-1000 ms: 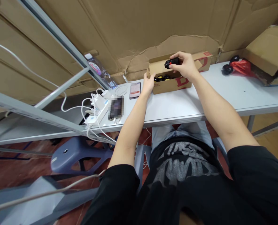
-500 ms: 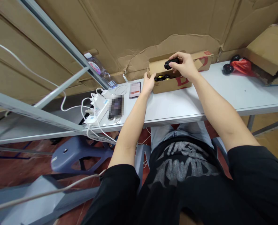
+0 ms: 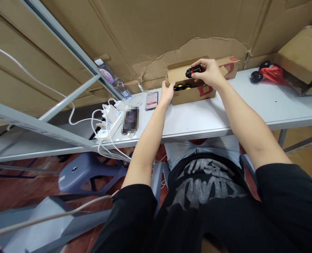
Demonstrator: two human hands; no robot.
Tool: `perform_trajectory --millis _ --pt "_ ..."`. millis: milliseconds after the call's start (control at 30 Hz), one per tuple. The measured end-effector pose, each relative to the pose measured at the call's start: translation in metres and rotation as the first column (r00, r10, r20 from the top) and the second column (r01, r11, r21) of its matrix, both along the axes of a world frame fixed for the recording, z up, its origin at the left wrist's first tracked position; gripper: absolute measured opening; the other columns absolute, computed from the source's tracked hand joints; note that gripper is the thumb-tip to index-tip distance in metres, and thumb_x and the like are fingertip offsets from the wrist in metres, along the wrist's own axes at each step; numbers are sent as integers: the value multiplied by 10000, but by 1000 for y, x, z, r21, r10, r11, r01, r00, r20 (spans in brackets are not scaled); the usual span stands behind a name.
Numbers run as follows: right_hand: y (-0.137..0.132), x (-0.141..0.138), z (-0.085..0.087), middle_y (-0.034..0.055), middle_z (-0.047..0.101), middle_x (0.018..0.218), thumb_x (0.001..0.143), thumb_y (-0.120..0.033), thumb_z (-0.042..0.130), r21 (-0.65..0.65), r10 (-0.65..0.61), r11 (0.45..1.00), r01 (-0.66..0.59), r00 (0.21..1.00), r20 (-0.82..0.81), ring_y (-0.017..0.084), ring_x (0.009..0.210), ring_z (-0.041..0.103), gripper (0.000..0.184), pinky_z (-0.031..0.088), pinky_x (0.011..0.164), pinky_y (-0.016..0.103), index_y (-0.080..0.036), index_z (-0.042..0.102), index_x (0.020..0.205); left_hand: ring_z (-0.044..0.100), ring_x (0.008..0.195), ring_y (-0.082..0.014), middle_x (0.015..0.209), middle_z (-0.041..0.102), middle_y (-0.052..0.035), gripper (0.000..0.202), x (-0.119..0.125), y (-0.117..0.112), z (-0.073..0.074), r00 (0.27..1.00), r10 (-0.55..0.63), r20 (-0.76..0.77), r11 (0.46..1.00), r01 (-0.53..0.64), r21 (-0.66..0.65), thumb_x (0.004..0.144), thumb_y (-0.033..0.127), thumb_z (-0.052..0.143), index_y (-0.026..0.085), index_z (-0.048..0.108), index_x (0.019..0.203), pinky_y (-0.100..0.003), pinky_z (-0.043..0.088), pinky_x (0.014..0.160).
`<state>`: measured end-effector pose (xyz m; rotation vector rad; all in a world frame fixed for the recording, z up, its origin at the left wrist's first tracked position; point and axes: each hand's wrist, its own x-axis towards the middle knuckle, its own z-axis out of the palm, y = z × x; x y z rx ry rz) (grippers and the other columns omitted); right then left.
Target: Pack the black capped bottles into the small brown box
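My right hand [image 3: 207, 73] is closed on a small black cylindrical piece [image 3: 193, 71] with a red mark on its side, held tilted above an open cardboard box [image 3: 194, 96]. What exactly the piece is, I cannot make out. Inside the box lie several similar black pieces [image 3: 180, 86], some with yellow rings. My left hand [image 3: 167, 92] grips the left end of the box, with the thumb at its front corner and the fingers at the end wall.
Left of the box lie a phone [image 3: 152, 101], a blurred dark item [image 3: 130, 120] and a white power strip [image 3: 109, 124] with cables. A plastic bottle [image 3: 112, 78] leans near the shelf post. At right are black round items [image 3: 256, 77], a red bag [image 3: 273, 75] and another cardboard box [image 3: 300, 56].
The black piece has turned slightly in my right hand, so its red mark now shows. My left hand stays on the box end.
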<state>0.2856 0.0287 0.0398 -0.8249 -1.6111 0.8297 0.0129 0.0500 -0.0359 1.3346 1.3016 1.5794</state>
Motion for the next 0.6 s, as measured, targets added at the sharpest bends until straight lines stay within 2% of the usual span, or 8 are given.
perform_trajectory --millis 133,267,467,533,600 --pt "-4 1 3 32 878 955 630 -440 1094 25 26 999 -26 999 -30 364 1049 813 429 774 1010 646 -350 827 953 640 1770 -350 1691 799 -142 404 0 -3 1 1000 3 -2 1000 -3 0 1047 472 949 301 698 1314 -509 424 1540" --pt "-5 2 3 34 878 995 641 -389 1050 9 5 1000 -6 1000 27 355 942 813 381 782 955 619 -349 832 950 651 1760 -340 1705 790 -144 434 0 0 -1 1000 8 -15 1000 -8 14 1045 487 940 300 688 1344 -492 431 1536" --pt "-1 6 -1 19 887 991 744 -434 1002 78 -115 991 104 982 147 344 816 823 298 765 920 586 -355 850 988 660 1758 -343 1706 788 -156 450 0 6 -4 999 28 -28 999 -28 20 1038 504 938 303 681 1348 -487 448 1526" --pt "1 7 -1 36 904 1023 783 -432 984 100 -143 987 128 977 156 371 886 848 258 759 978 598 -348 852 988 670 1748 -342 1696 796 -152 429 0 5 -4 999 35 -29 999 -35 16 1051 503 922 306 681 1346 -505 449 1527" --pt "1 8 0 48 927 1070 801 -394 960 149 -181 976 157 970 161 408 1050 869 203 740 1098 608 -344 842 959 673 1743 -334 1676 811 -139 387 1 3 -3 999 36 -18 999 -36 9 1069 477 904 312 684 1342 -514 455 1526"
